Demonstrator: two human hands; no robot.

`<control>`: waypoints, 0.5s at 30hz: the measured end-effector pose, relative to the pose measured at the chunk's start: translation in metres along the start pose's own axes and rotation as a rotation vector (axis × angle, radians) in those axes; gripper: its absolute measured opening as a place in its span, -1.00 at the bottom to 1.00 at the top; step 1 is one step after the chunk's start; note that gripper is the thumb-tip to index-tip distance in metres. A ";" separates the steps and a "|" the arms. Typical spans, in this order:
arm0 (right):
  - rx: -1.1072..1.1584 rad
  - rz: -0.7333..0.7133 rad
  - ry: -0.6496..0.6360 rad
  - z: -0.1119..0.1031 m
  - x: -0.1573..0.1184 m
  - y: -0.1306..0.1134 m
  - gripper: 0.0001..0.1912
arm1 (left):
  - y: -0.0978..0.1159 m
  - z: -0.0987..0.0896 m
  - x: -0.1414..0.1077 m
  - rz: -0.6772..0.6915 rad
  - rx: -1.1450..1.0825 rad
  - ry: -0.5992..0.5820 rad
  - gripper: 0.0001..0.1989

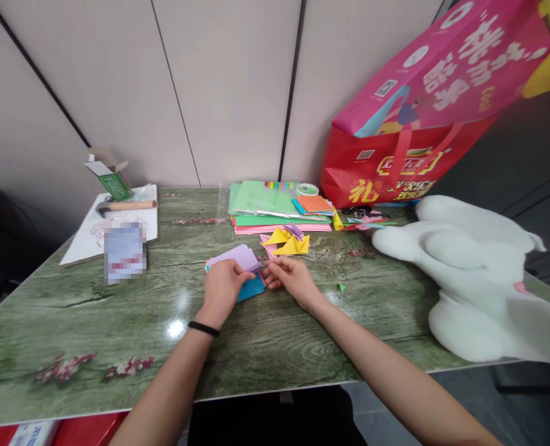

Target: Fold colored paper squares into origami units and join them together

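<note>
Paper work, partway along by the look of it. My left hand [222, 282] grips the near side of a lilac paper stack [235, 255], thumb pressed along it, fingers bent in with little gap. My right hand [291, 277] is at the stack's right edge, thumb and fingertips curled nearly together; can't tell whether they have hold of a sheet or only touch it. The stack sits in front of me near the middle of the table [303, 347], a blue paper [251, 287] poking out from under it on my side.

Done, I'd judge: the yellow folded pieces [293, 245], pointed and creased, lying just beyond my right hand with some pink folded paper [268, 248] beside them. Not done: the lilac papers look flat, no fold showing that I can make out (my own hand covers part of them). The green sheets [256, 198] and small orange square [316, 203] at the back look flat and unused too. One green scrap [342, 287] lies alone, right of my hands. How many remain, can't count.
</note>
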State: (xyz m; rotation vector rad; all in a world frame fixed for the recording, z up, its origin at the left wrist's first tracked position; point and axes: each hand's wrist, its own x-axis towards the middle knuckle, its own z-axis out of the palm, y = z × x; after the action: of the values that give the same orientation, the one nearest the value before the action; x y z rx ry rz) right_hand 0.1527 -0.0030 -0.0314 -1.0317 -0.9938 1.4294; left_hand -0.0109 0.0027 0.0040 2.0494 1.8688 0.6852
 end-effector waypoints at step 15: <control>-0.011 -0.096 -0.103 0.003 -0.008 -0.009 -0.31 | 0.010 -0.002 -0.010 0.401 0.182 0.441 -0.80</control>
State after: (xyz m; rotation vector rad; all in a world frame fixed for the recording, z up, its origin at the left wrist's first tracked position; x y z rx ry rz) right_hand 0.1530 -0.0106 -0.0219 -0.9137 -1.1117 1.4104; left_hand -0.0038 -0.0090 0.0092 2.5981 1.7948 1.1883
